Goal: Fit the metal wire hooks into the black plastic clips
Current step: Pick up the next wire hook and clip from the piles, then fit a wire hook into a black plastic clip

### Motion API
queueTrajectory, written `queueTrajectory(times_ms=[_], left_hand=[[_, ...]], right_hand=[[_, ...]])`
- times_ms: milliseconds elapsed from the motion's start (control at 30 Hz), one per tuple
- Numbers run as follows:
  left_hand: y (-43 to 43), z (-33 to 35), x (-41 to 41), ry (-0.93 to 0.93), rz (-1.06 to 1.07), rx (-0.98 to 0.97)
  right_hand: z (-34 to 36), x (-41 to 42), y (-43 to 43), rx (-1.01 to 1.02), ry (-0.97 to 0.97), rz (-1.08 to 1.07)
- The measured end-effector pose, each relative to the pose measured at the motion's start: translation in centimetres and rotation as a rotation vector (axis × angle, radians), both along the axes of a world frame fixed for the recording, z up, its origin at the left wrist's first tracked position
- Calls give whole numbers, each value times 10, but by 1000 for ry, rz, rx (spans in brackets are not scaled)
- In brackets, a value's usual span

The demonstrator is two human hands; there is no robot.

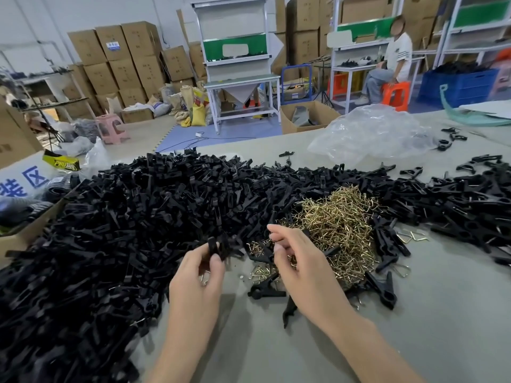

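A huge heap of black plastic clips covers the left and middle of the grey table. A pile of brass-coloured wire hooks lies to the right of centre. My left hand pinches one black clip between thumb and fingers, just above the table. My right hand hovers beside it at the edge of the hook pile, fingers curled, pinching what looks like a thin wire hook. The two hands are a short gap apart.
Clips with hooks fitted lie to the right of the hook pile, with more clips spread far right. A crumpled clear plastic bag sits at the back. A cardboard box stands at the left edge. A person sits on an orange stool far behind.
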State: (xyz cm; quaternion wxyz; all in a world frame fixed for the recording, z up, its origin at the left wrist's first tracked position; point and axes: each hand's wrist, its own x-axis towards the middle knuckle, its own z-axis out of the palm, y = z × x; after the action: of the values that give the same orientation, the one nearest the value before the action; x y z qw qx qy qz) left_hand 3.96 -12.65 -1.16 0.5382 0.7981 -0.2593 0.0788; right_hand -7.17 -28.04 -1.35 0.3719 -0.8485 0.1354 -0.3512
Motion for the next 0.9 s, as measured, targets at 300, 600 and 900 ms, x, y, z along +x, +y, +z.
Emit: queueTrajectory(times_ms=[300,600,900], left_hand=[[-4,15,-14,268,-111,-219],[-9,15,-22,373,-255,-257],[-11,18,-23,700,-358,-496]], right_hand=[[-3,8,20,318,15,260],[0,16,18,546,-68,249],[2,15,1,920,-206,221]])
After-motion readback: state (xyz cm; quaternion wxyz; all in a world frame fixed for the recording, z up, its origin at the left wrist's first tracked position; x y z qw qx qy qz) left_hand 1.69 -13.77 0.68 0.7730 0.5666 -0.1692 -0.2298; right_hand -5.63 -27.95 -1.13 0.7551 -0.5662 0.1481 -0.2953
